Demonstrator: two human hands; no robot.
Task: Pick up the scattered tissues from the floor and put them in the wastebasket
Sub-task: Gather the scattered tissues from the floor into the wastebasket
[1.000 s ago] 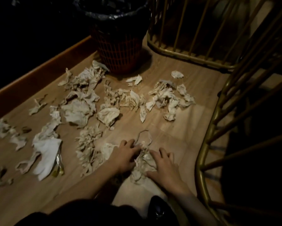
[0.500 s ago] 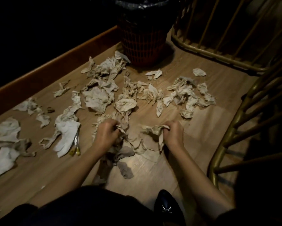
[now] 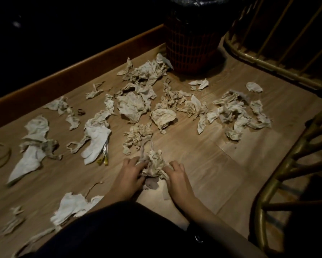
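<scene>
Several crumpled tissues lie scattered over the wooden floor (image 3: 203, 157). A bunched wad of tissues (image 3: 154, 162) sits on the floor between my two hands. My left hand (image 3: 131, 171) presses against its left side and my right hand (image 3: 176, 172) against its right side, fingers curled into the paper. The wastebasket (image 3: 190, 45), an orange mesh bin with a black liner, stands at the far end of the floor. More tissues lie at its foot (image 3: 147, 71) and to the right (image 3: 238, 114).
A wooden skirting board (image 3: 78, 71) runs along the left. Golden metal railing bars (image 3: 279, 67) curve behind and down the right side. A large white tissue (image 3: 97, 140) lies left, another (image 3: 72, 205) near my knee. A thin cord loop (image 3: 0, 157) is at far left.
My hands, apart and each pulling at tissue half a second ago, have come together around one gathered wad. The view has shifted, with the wastebasket now further right.
</scene>
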